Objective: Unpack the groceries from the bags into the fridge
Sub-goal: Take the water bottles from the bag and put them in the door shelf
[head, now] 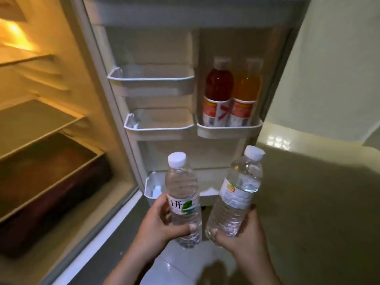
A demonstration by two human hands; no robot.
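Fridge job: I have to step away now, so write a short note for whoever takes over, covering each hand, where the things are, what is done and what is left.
Left hand: grips a water bottle with a leaf label, upright.
Right hand: grips a second water bottle, tilted right.
Both are held in front of the open fridge door, above its bottom bin.
Done: red drink and orange drink stand side by side in the right door bin.
Left: place both water bottles; the bottom bin looks the likely spot. The bags are out of view, so I cannot tell what remains in them.
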